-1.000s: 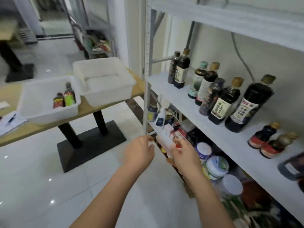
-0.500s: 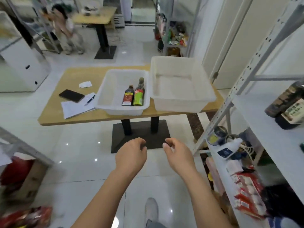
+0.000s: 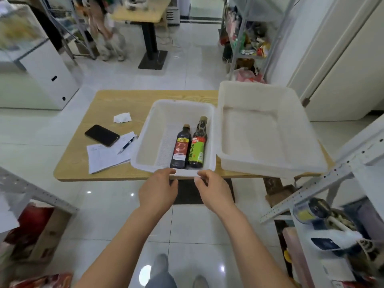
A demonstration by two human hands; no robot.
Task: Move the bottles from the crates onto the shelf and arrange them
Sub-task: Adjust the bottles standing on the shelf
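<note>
A wooden table (image 3: 83, 163) on white floor tiles (image 3: 104, 215) carries a crate (image 3: 149, 138) with two bottles (image 3: 180, 148). The left hand (image 3: 158, 192) and right hand (image 3: 215, 193) hover at its near rim, each grip loosely curled and empty.

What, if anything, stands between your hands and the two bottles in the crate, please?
Only the crate's near wall: the left hand and right hand are at its rim, with the red-labelled bottle and green-labelled bottle just behind it. Nothing covers them.

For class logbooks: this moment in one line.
left hand open; right hand open; both near crate; red-label bottle, green-label bottle inside
</note>
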